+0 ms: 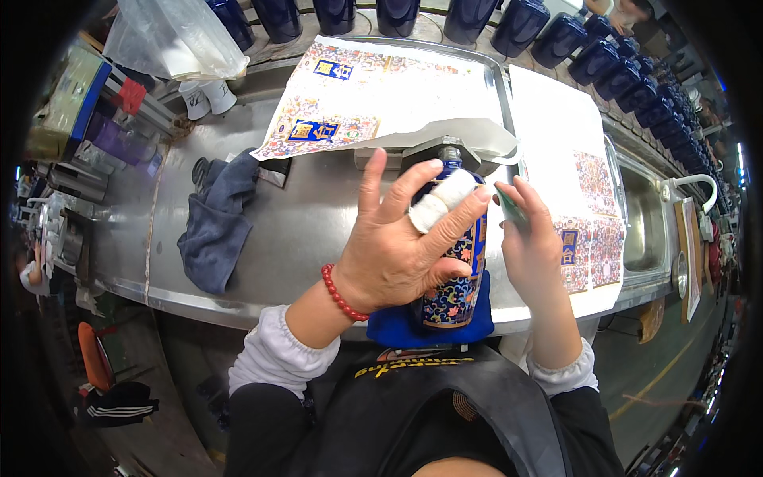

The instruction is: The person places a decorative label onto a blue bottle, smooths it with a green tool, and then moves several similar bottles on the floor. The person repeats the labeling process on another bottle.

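Observation:
A dark blue bottle (449,308) covered in a colourful floral pattern lies tilted with its neck away from me. Beneath its base is a blue cloth pad (388,326) at the counter's near edge. My left hand (397,246), wearing a red bead bracelet, lies over the bottle's left side with its fingers spread. White wrapping (443,200) surrounds one of its fingers. To the right of the bottle, my right hand (532,246) pinches a thin green flat piece (511,208), possibly a scraper. My left hand hides much of the bottle's body.
Patterned printed sheets (381,87) lie on a metal tray behind the bottle, with more sheets (592,238) at right. A grey-blue cloth (218,222) rests on the steel counter (302,230). Several plain blue bottles (397,16) line the back. A sink (644,215) is at far right.

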`<action>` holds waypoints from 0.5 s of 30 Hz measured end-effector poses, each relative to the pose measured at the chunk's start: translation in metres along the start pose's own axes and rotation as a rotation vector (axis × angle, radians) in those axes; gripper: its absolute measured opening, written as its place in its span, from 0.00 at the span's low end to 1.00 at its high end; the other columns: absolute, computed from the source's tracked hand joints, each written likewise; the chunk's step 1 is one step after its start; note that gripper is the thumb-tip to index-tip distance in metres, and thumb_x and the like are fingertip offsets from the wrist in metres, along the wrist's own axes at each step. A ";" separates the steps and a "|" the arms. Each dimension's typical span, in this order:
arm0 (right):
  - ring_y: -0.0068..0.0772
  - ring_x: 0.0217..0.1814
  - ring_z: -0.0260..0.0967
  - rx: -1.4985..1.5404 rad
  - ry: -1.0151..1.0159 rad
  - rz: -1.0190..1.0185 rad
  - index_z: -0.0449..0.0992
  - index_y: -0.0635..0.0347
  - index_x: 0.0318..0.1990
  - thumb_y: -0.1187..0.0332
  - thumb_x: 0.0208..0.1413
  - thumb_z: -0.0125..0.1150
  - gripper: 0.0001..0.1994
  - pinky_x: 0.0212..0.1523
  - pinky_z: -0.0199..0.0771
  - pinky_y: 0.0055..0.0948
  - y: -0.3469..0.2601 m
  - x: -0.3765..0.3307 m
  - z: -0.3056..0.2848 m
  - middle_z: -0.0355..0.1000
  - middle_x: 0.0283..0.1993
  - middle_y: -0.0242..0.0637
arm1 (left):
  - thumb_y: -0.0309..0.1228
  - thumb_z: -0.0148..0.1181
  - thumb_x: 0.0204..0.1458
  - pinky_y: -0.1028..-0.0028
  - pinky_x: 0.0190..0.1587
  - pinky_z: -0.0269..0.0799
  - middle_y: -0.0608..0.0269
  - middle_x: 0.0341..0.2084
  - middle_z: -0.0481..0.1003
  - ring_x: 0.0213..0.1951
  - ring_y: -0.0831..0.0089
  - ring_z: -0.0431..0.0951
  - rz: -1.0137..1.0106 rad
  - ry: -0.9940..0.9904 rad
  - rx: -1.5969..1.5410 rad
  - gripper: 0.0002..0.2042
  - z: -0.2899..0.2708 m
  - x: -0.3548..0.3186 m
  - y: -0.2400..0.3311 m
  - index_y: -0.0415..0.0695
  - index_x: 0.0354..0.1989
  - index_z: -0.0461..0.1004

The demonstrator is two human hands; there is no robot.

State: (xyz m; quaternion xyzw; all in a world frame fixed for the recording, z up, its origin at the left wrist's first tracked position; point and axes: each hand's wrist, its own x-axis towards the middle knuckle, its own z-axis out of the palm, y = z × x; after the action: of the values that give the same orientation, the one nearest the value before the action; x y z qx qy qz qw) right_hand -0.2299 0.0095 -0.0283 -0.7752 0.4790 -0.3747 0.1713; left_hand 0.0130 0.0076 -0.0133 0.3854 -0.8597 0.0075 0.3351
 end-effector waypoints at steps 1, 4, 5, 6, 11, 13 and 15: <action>0.41 0.58 0.78 -0.020 -0.002 0.067 0.62 0.63 0.68 0.87 0.59 0.51 0.28 0.53 0.79 0.32 0.001 -0.001 -0.002 0.77 0.58 0.48 | 0.62 0.36 0.65 0.46 0.74 0.38 0.60 0.54 0.78 0.64 0.57 0.67 -0.039 0.027 -0.015 0.36 0.000 -0.001 0.000 0.44 0.64 0.72; 0.47 0.51 0.79 0.179 0.070 0.099 0.67 0.69 0.59 0.84 0.57 0.56 0.21 0.52 0.78 0.35 -0.001 0.007 -0.006 0.78 0.51 0.50 | 0.61 0.36 0.66 0.46 0.74 0.39 0.61 0.58 0.76 0.65 0.58 0.66 -0.125 0.058 0.004 0.37 0.000 -0.008 -0.004 0.41 0.67 0.68; 0.46 0.49 0.80 0.225 0.091 0.053 0.68 0.68 0.58 0.83 0.57 0.57 0.20 0.50 0.79 0.34 -0.005 0.012 -0.009 0.78 0.49 0.49 | 0.60 0.41 0.65 0.43 0.73 0.39 0.65 0.60 0.74 0.62 0.57 0.67 -0.161 0.085 -0.040 0.34 0.002 -0.011 -0.003 0.44 0.66 0.70; 0.46 0.43 0.80 0.189 0.103 0.130 0.70 0.67 0.53 0.82 0.56 0.59 0.16 0.44 0.80 0.36 -0.010 0.019 -0.010 0.79 0.44 0.46 | 0.59 0.41 0.66 0.43 0.72 0.41 0.63 0.60 0.74 0.62 0.57 0.67 -0.176 0.087 -0.055 0.34 0.004 -0.016 -0.005 0.42 0.66 0.70; 0.38 0.37 0.68 -0.318 0.015 -0.493 0.76 0.58 0.45 0.76 0.44 0.66 0.17 0.41 0.68 0.37 -0.048 0.051 -0.013 0.71 0.36 0.35 | 0.54 0.43 0.68 0.44 0.71 0.46 0.52 0.61 0.73 0.63 0.53 0.69 -0.341 0.182 -0.265 0.34 0.017 -0.037 -0.001 0.36 0.70 0.62; 0.35 0.39 0.68 -0.281 -0.236 -0.766 0.78 0.56 0.40 0.69 0.44 0.66 0.13 0.41 0.68 0.36 -0.067 0.043 -0.015 0.70 0.39 0.33 | 0.51 0.43 0.69 0.46 0.70 0.46 0.52 0.57 0.76 0.63 0.53 0.69 -0.447 0.265 -0.418 0.32 0.018 -0.041 0.002 0.37 0.71 0.61; 0.33 0.38 0.67 -0.003 -0.465 -0.876 0.79 0.55 0.38 0.65 0.44 0.66 0.12 0.41 0.67 0.34 -0.075 0.038 -0.016 0.70 0.36 0.32 | 0.49 0.44 0.69 0.47 0.71 0.46 0.52 0.57 0.76 0.63 0.53 0.69 -0.513 0.262 -0.449 0.30 0.017 -0.042 0.006 0.37 0.70 0.62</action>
State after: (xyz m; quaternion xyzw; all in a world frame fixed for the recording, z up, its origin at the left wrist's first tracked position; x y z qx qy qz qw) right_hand -0.1860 0.0138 0.0450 -0.9669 0.0578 -0.2279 0.0991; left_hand 0.0195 0.0349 -0.0496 0.5009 -0.6651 -0.2164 0.5097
